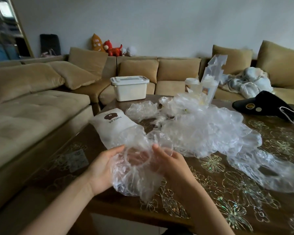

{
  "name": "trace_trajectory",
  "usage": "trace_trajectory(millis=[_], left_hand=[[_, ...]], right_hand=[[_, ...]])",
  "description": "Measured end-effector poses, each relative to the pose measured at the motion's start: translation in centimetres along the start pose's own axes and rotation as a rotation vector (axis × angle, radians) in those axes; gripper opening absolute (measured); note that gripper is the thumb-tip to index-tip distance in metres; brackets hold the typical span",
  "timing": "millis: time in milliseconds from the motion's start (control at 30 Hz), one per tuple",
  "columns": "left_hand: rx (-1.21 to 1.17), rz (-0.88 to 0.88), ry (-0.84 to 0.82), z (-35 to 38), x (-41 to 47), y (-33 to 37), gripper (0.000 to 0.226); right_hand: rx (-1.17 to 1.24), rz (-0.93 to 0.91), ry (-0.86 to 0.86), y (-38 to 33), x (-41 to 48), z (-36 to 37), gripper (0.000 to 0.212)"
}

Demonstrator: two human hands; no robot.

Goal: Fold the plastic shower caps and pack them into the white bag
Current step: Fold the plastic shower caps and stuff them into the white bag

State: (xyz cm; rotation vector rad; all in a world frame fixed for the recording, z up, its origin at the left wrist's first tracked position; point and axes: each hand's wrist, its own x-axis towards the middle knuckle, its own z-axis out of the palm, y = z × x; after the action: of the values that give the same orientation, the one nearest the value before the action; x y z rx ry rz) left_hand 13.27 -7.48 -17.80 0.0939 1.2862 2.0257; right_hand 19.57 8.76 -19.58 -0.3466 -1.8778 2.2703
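Observation:
A clear plastic shower cap [134, 177] hangs crumpled between my hands above the near edge of the table, its elastic ring facing me. My left hand [102, 168] holds its left side, and my right hand [170, 163] holds its right side, fingers curled into the film. The white bag [114, 126], printed with a brown bear and the word POPULAR, lies flat on the table just beyond my hands. A loose heap of several more clear shower caps [202, 129] spreads across the table's middle and right.
The dark table [236, 192] has a gold flower pattern. A white lidded box [130, 88] stands at its far edge, next to cups in a clear bag [209, 85]. A black visor [261, 106] and a white cable lie far right. A tan sofa wraps around the left and back.

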Motion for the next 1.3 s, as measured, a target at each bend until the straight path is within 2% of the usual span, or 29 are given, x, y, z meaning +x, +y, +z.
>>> trace_trajectory(millis=[100, 233, 300, 400, 434, 500, 534, 567, 600, 634, 667, 700, 734, 801, 867, 934, 1001, 1101, 1134, 1201, 1301], left_hand=[[-0.011, 0.013, 0.065, -1.2, -0.1, 0.4, 0.035], [-0.001, 0.014, 0.114, -1.9, 0.0, 0.7, 0.036], [0.085, 0.085, 0.215, -1.8, 0.3, 1.1, 0.031], [0.508, 0.434, 0.497, -0.3, 0.9, 1.4, 0.022], [0.681, 0.592, 0.516, 0.9, 0.7, 0.9, 0.021], [1.14, 0.895, 0.392, 2.6, 0.1, -0.4, 0.028], [1.408, 0.957, 0.261, 3.2, 0.1, -1.4, 0.036], [1.633, 0.951, 0.098, 3.1, 0.5, -2.5, 0.045], [1.797, 0.811, -0.052, 2.6, 0.9, -3.6, 0.054], [1.876, 0.588, -0.156, 2.3, 1.1, -4.5, 0.063], [1.887, 0.399, -0.227, 1.6, 1.4, -5.0, 0.074], [1.851, 0.285, -0.275, 1.3, 1.3, -5.2, 0.086], [1.791, 0.243, -0.28, 0.9, 1.0, -4.8, 0.095], [1.606, 0.301, -0.231, 0.1, 0.6, -3.8, 0.091], [1.422, 0.46, -0.088, -0.1, 0.5, -3.1, 0.066], [1.336, 0.563, 0.08, 0.0, 1.2, -3.7, 0.042], [1.389, 0.592, 0.174, 0.5, 2.4, -4.5, 0.036], [1.656, 0.439, 0.119, 0.5, 4.1, -5.7, 0.061], [1.789, 0.344, 0.089, 0.3, 4.7, -5.9, 0.071], [1.897, 0.222, 0.088, -0.2, 5.1, -6.5, 0.081], [1.891, 0.248, 0.123, -0.6, 5.0, -7.2, 0.091]], right_hand=[[0.133, 0.062, 0.159, 0.0, 0.5, -0.2, 0.054], [0.051, 0.113, 0.253, -0.4, 0.4, -0.7, 0.042], [0.048, 0.123, 0.299, -0.5, 0.2, -1.3, 0.031], [0.145, 0.132, 0.394, -1.1, 0.6, -2.5, 0.027], [0.193, 0.132, 0.426, -1.2, 0.8, -3.1, 0.028], [0.246, 0.118, 0.482, -1.3, 1.2, -3.7, 0.03], [0.255, 0.109, 0.518, -1.4, 1.3, -3.9, 0.032], [0.249, 0.102, 0.557, -1.4, 1.4, -4.1, 0.033], [0.225, 0.098, 0.594, -1.4, 1.4, -4.4, 0.033], [0.181, 0.099, 0.616, -1.3, 1.4, -4.7, 0.032], [0.119, 0.102, 0.619, -1.4, 1.5, -4.9, 0.03], [0.033, 0.099, 0.599, -1.3, 1.6, -5.3, 0.026], [-0.091, 0.094, 0.563, -1.1, 1.7, -5.6, 0.023], [-0.465, 0.102, 0.504, -0.7, 1.9, -6.3, 0.021], [-0.925, 0.15, 0.476, 0.0, 2.3, -6.7, 0.031], [-1.113, 0.228, 0.392, 1.1, 2.5, -6.7, 0.049], [-1.103, 0.246, 0.236, 1.9, 2.7, -5.9, 0.051], [-1.074, 0.178, 0.069, 1.8, 2.6, -4.0, 0.039], [-1.047, 0.141, 0.053, 1.4, 2.4, -3.6, 0.035], [-0.985, 0.091, 0.069, 1.0, 2.0, -3.1, 0.033], [-0.932, 0.094, 0.082, 0.9, 1.8, -3.4, 0.031]])
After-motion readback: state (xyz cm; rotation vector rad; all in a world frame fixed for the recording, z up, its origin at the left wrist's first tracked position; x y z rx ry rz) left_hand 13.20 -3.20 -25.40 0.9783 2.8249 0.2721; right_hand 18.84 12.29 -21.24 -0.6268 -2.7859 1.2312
